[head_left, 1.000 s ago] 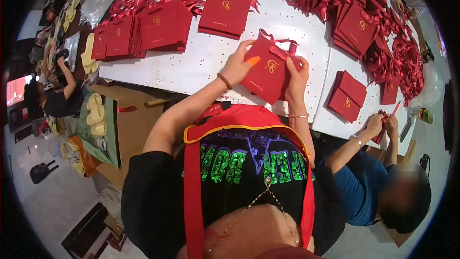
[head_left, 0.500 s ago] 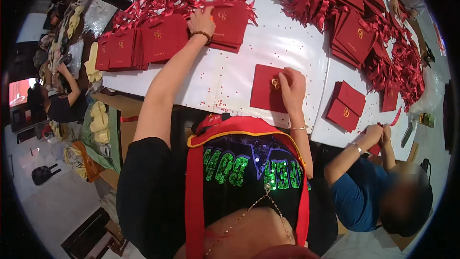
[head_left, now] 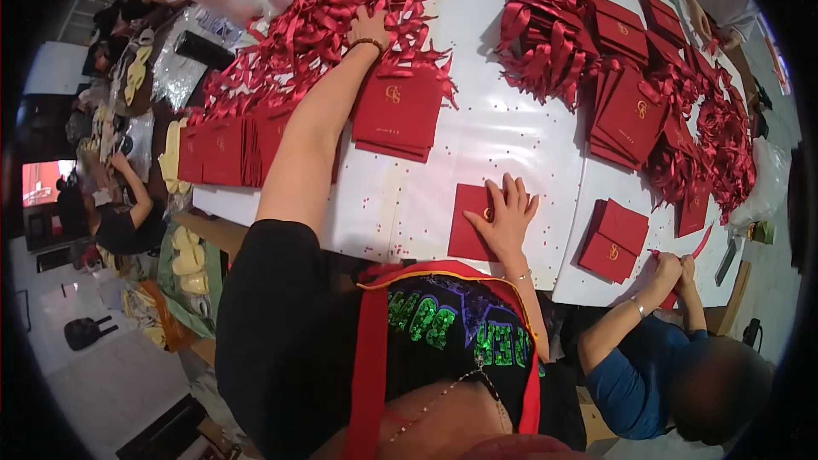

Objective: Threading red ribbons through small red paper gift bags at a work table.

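My left hand (head_left: 368,31) reaches far across the table onto a heap of red satin ribbons (head_left: 319,0), its fingers apart on top of them. Just nearer lies a stack of flat red gift bags (head_left: 397,115) with a gold emblem. My right hand (head_left: 509,220) rests on the right part of a single flat red gift bag (head_left: 468,226) near the table's front edge. Its fingers are spread and hide part of the gold emblem.
More red bags (head_left: 223,149) stand in a row beneath my left forearm. Farther right are stacked bags (head_left: 630,115) with ribbons and a smaller pile (head_left: 613,241). A co-worker's hands (head_left: 669,277) hold a red ribbon there. Small red dots are scattered over the white table (head_left: 503,140).
My left hand has moved from the stacked bags farther out onto the ribbons. My right hand's fingers have spread wider over the single bag. The whole view has shifted, with the table lower.
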`<state>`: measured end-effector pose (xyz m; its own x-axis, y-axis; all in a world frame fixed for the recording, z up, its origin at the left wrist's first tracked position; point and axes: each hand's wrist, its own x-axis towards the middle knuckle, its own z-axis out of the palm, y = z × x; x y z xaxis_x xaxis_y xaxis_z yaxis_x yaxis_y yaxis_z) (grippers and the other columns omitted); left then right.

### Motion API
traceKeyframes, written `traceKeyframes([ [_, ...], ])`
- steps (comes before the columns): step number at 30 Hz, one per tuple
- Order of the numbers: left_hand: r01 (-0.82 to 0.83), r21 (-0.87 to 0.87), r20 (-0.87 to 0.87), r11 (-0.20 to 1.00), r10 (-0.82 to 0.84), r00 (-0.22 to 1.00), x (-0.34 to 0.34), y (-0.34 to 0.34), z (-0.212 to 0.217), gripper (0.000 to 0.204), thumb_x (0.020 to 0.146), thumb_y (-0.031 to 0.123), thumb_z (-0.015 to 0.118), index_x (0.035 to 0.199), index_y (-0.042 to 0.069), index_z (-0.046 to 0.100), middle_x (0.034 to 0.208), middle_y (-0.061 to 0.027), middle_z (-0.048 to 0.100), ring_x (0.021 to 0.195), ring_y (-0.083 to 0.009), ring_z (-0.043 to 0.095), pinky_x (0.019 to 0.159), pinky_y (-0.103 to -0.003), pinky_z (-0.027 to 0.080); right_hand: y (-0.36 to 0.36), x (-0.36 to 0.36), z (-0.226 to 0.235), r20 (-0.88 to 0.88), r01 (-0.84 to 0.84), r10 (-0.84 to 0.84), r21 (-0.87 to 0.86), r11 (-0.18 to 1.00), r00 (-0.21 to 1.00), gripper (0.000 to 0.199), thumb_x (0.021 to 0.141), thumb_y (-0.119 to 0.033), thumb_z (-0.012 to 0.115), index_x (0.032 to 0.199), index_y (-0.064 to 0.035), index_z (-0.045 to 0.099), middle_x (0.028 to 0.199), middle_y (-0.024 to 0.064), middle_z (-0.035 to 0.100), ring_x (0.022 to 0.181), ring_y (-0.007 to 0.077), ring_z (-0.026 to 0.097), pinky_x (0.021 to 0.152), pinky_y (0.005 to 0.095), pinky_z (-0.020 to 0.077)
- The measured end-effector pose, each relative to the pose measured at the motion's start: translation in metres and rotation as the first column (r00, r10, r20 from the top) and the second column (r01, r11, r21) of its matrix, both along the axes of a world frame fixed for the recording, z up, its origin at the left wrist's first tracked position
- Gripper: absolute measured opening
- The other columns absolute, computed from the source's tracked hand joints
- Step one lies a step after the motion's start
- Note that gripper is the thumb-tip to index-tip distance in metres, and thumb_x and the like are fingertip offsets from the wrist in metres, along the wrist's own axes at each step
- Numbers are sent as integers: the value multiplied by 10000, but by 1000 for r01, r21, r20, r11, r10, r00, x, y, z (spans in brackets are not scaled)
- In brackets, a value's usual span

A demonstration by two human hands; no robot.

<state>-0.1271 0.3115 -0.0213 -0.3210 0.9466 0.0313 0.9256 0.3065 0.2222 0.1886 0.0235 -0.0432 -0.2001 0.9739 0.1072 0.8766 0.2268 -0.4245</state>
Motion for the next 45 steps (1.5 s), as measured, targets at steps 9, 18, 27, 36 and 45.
traceKeyframes([
  [9,209,321,242,924,-293,925,-55,89,89,318,783,330,602,920,47,650,834,-84,650,795,-171,626,696,-302,473,2,0,7,-28,-2,1,-25,1000,1000,660,642,-520,672,1184,-178,514,1310,112,375,1264,298,265,1012,558,74],
  [18,402,561,825,723,-454,-336,33,-60,217,170,885,153,507,1039,80,518,583,26,480,389,-56,368,350,-189,260,-8,3,-1,-43,15,-14,24,1000,999,653,623,-513,688,1161,-178,528,1292,115,389,1250,299,279,1000,574,97],
  [27,100,504,753,858,-379,-539,27,-227,188,490,833,81,491,1280,-56,346,1244,-181,471,1139,-255,485,954,-333,391,2,6,-12,-40,-38,42,88,995,998,581,663,-446,686,1145,-157,539,1268,141,404,1221,311,312,999,488,177],
  [36,486,453,175,748,-609,774,27,-291,145,101,743,74,607,835,45,637,1020,-79,561,902,-204,506,778,-304,394,-13,10,6,93,-38,31,68,997,995,522,634,-395,718,1053,-120,574,1119,105,497,1036,274,466,852,394,352],
  [45,489,-111,925,865,-89,369,116,-312,1,204,862,146,538,1028,40,593,667,-37,581,584,-99,544,534,-218,434,-19,-5,23,103,-71,80,-88,994,991,366,637,-373,714,874,-114,612,813,64,586,786,252,554,726,365,387],
])
